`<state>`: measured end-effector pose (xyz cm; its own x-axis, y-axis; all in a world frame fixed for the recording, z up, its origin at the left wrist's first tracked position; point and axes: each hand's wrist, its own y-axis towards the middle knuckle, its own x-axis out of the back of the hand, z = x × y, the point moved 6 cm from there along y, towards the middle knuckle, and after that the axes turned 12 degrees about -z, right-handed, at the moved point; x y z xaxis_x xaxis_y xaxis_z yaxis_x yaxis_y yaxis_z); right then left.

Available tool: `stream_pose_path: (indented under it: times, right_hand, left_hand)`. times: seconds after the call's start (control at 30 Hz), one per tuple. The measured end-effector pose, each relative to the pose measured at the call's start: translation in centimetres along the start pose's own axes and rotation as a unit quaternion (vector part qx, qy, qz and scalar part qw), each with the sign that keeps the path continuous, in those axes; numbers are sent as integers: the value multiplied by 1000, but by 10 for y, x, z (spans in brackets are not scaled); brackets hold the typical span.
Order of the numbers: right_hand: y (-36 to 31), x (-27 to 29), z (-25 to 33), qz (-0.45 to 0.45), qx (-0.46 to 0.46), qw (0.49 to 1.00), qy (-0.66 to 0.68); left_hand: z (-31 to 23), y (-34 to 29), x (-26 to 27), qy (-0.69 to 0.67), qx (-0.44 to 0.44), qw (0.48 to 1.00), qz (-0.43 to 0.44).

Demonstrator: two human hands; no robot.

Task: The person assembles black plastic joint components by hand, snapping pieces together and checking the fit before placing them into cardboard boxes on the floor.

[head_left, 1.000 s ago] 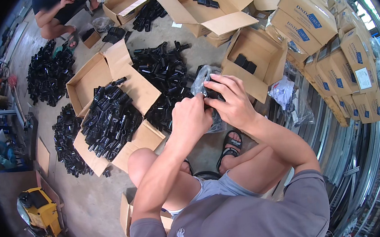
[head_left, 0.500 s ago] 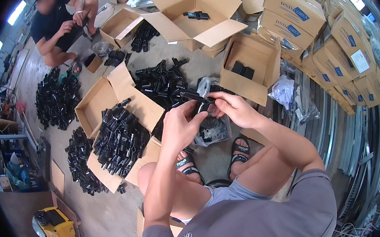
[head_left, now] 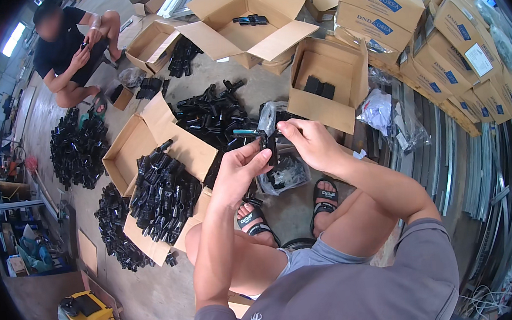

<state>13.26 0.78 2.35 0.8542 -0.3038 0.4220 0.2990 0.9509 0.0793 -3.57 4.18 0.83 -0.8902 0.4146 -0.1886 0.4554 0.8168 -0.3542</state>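
Left hand (head_left: pixel 246 168) clamps a black fitting (head_left: pixel 246 133), not yet set down, the right hand (head_left: pixel 309 144) pinched beside it, hold unclear; heaped black parts (head_left: pixel 214 112) lie loose beyond.

Heaped parts (head_left: pixel 163 195) left of the bag (head_left: pixel 301 179)

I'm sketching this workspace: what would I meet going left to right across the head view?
Far-left black pile → larger heap of black parts → left hand holding a black part → right hand → pale crumpled bundle → white-labelled carton.

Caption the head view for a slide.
Left hand holding a black fitting over a clear plastic bag, right hand close by.
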Motion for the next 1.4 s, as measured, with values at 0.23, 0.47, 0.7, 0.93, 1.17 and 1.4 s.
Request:
stream_pose_path:
  times: [0.23, 0.47, 0.7, 0.93, 1.17, 1.4]
  right_hand:
    - [-2, 5, 11, -59, 33, 996, -55]
    - [11, 16, -8, -100, -32, 978, 181]
    - [14, -76, -168, 245, 4, 884, -399]
    - [-41, -205, -284, 206, 17, 905, -371]
    - [-70, -227, -333, 122, -155, 937, -289]
    - [-60, -219, -386, 118, -217, 906, -343]
  left_hand:
    - [7, 1, -6, 5, 24, 1000, 19]
    - [0, -3, -7, -211, 41, 977, 3]
    - [-25, 12, 17, -310, -44, 949, -45]
    - [-25, 13, 26, -319, -23, 942, -98]
    - [-24, 17, 29, -332, -17, 941, -61]
    - [-37, 10, 11, -324, -5, 944, -57]
